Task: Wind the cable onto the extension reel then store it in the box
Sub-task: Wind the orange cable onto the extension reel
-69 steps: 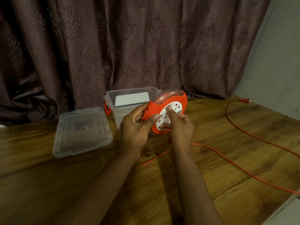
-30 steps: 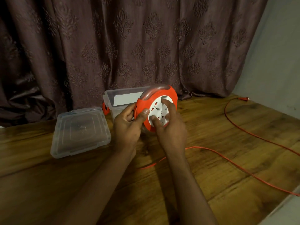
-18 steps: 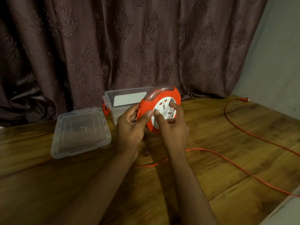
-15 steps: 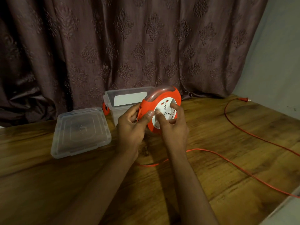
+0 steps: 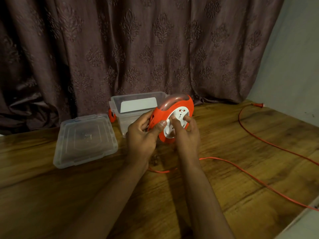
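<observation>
An orange extension reel [image 5: 183, 105] with a white socket face is held upright above the wooden table [image 5: 69, 195]. My left hand [image 5: 141, 137] grips its left rim, thumb on the front. My right hand [image 5: 186, 133] has its fingers pressed on the white socket disc. The orange cable [image 5: 241, 171] runs from under my hands across the table to the right edge, then loops back to its plug [image 5: 258, 104] at the far right. The clear plastic box [image 5: 136, 107] stands open right behind the reel.
The box's clear lid [image 5: 84, 140] lies flat on the table to the left of the box. A dark patterned curtain [image 5: 138, 49] hangs behind the table. A pale wall is at the right. The table's right edge cuts across the lower right corner.
My right hand's fingers have shifted around the white disc, which has turned. The cable's slack near my wrists has shifted slightly. The reel stays in about the same place.
</observation>
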